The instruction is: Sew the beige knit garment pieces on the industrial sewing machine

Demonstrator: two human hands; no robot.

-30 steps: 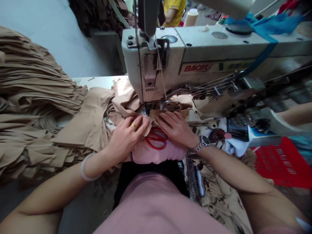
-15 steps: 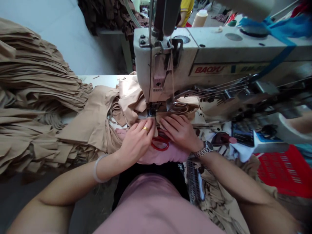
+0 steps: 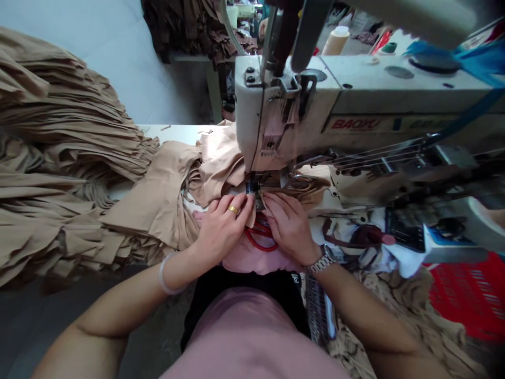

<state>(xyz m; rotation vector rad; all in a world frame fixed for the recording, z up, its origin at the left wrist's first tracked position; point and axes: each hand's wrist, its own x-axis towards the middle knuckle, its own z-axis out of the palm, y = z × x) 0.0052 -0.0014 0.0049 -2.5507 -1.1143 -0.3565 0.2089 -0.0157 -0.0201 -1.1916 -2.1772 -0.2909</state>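
Note:
My left hand [image 3: 224,226], with a gold ring, is closed at the edge of a tan fabric piece [image 3: 250,218] just in front of the presser foot [image 3: 252,187]. From the other side, my right hand [image 3: 289,223], with a metal watch at the wrist, pinches the fabric close to the foot. Both sets of fingertips are partly hidden in the cloth. Red-handled scissors [image 3: 263,247] lie between the hands on pink cloth [image 3: 248,259]. The sewing machine head [image 3: 246,116] rises directly beyond my fingers.
Large stacks of tan fabric pieces [image 3: 79,116] fill the left side. A draped tan piece [image 3: 145,197] leads toward the machine. At right are a dark phone-like object [image 3: 406,229] and a red basket [image 3: 469,295]. A thread cone [image 3: 336,41] stands behind.
My right hand has drawn its fingers in from lying flatter to a pinch at the fabric edge. The scissors' handles show more. The whole view has shifted slightly.

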